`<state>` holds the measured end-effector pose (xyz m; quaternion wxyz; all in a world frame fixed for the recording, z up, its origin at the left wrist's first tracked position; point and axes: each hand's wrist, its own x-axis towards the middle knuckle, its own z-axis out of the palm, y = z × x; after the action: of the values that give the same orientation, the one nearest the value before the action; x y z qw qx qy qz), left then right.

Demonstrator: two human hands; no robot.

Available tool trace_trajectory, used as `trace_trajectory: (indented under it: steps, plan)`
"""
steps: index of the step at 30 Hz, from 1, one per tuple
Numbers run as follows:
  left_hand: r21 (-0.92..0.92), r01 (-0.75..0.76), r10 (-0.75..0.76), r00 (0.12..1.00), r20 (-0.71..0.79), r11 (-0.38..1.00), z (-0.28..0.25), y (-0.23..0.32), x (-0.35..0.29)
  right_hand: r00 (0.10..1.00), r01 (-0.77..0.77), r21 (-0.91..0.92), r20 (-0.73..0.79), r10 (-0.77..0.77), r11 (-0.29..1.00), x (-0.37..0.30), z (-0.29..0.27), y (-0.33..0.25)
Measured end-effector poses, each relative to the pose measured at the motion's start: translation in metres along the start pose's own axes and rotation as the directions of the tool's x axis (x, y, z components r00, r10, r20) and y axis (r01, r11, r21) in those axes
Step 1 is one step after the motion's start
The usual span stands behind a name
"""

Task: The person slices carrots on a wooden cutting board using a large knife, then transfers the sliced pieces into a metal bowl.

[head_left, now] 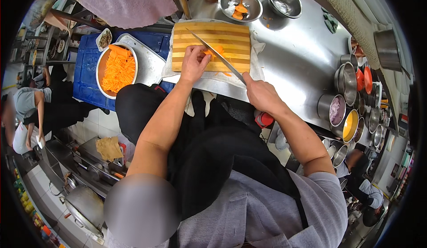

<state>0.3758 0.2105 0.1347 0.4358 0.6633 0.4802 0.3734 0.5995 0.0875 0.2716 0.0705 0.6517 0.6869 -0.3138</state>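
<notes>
My right hand [263,94] is closed around the handle of a long kitchen knife [224,61], its blade slanting up and left across a striped wooden cutting board [187,39]. Under the blade lie thin orange carrot pieces [217,51]. The bent fingers of my left hand [195,63] press on the carrot at the board's near side, close to the blade. A folded white cloth [256,68] sits beneath the board. Off to the left, a round bowl [99,76] is heaped with shredded carrot [118,74], with a larger carrot piece on top.
Beyond the board, a steel bowl [222,8] holds carrot scraps, beside another steel bowl [285,1]. Pots and bowls, one with sliced onion [334,110], line the steel counter's right end. A metal tray [149,61] rests on the blue surface. Other people work at both sides.
</notes>
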Motion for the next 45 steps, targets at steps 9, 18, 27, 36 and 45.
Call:
trace_trajectory:
  steps: [9,18,27,36,45]
  plan:
    - [-0.013,-0.039,0.039,0.999,-0.009,0.999,0.004,0.002,0.006,1.000,-0.007,-0.014,-0.007,0.006,1.000,0.030,0.041,0.022]
    - [0.058,-0.013,0.014,1.000,-0.015,0.998,-0.002,0.001,-0.001,0.999,-0.013,-0.003,0.045,0.013,1.000,0.017,0.012,0.006]
    - [0.009,-0.046,0.046,0.998,-0.036,0.999,-0.001,-0.001,0.004,1.000,0.010,0.009,-0.015,-0.010,1.000,0.003,0.007,0.003]
    - [0.044,-0.064,0.065,0.997,-0.030,0.997,-0.004,0.001,0.005,0.999,-0.011,-0.008,0.031,0.011,1.000,0.023,0.035,0.012]
    - [0.097,-0.086,0.090,0.995,-0.040,0.992,-0.005,0.000,0.005,0.998,-0.048,0.050,0.052,0.045,0.998,0.019,0.019,0.011]
